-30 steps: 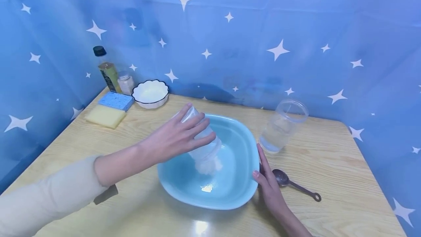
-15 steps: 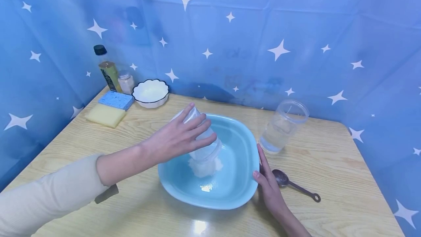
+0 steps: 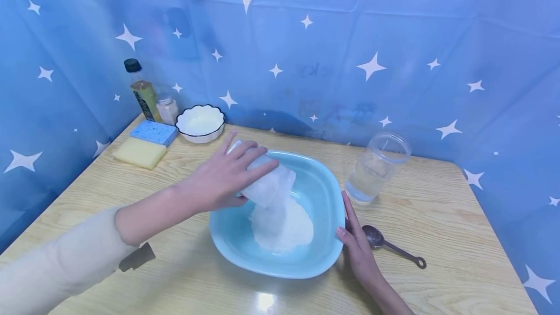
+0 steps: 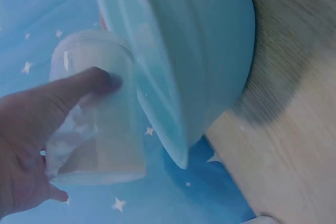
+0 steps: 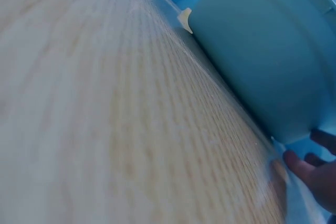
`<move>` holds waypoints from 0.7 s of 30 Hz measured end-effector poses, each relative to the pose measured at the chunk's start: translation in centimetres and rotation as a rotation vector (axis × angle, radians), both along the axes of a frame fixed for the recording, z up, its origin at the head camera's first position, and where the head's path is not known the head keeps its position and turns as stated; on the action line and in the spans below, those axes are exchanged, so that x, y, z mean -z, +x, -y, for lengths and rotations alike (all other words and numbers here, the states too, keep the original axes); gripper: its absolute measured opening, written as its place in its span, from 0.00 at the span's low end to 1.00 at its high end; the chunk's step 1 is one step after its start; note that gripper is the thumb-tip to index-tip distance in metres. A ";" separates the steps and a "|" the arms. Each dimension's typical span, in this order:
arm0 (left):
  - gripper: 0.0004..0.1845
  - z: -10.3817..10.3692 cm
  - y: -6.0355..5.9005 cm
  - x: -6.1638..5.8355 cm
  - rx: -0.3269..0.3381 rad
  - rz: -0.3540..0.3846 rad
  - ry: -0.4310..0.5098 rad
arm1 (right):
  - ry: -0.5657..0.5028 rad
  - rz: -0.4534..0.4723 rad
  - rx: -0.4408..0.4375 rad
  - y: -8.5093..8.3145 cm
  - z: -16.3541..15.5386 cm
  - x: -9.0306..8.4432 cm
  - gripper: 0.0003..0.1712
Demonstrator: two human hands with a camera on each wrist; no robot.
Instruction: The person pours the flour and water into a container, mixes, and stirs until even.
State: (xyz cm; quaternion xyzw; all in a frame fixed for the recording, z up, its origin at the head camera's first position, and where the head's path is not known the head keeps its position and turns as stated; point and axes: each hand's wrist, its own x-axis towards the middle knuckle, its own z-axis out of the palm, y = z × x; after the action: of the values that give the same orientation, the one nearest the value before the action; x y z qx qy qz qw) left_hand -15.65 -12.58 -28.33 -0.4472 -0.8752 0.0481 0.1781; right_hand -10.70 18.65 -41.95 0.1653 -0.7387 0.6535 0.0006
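The wooden table (image 3: 446,208) is bearing the blue basin (image 3: 324,198), which the right hand (image 3: 360,252) is steadying from its right side, fingers lying fairly straight along the outer wall, thumb touching the rim. The left hand (image 3: 218,176) is curling round a clear container (image 3: 269,183), gripping it tilted, mouth down, over the basin's inside. The white powder (image 3: 288,232) is now forming a far wider heap there than half a second ago, so the container is probably emptying fast (blur is hiding how much is remaining). Around them, a clear cup (image 3: 369,174) is standing just beyond the right hand, possibly risking a knock; a bottle (image 3: 145,98), a white dish (image 3: 201,123), a yellow sponge (image 3: 140,153) and a blue sponge (image 3: 154,133) are occupying the far left, obstructing nothing; a dark measuring spoon (image 3: 398,251) is lying beside the right hand; a small jar (image 3: 167,111) is standing next to the bottle
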 end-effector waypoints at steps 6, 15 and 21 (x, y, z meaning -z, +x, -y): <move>0.49 1.5 0.2 0.5 -0.115 0.191 0.253 | 0.003 -0.010 0.003 0.0 0.0 0.0 0.37; 0.49 3.2 0.7 0.9 -0.229 0.387 0.668 | 0.023 -0.023 0.027 -0.1 -0.1 -0.1 0.36; 0.48 4.5 1.2 2.0 -0.328 0.611 1.007 | 0.024 0.004 0.018 0.2 -0.1 0.0 0.36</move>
State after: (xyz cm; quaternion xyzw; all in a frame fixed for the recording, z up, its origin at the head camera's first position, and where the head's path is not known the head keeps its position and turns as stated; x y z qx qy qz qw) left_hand -14.43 -17.09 -30.38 -0.1610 -0.8593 -0.4754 0.0986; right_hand -10.54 18.77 -41.91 0.1575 -0.7478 0.6450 0.0031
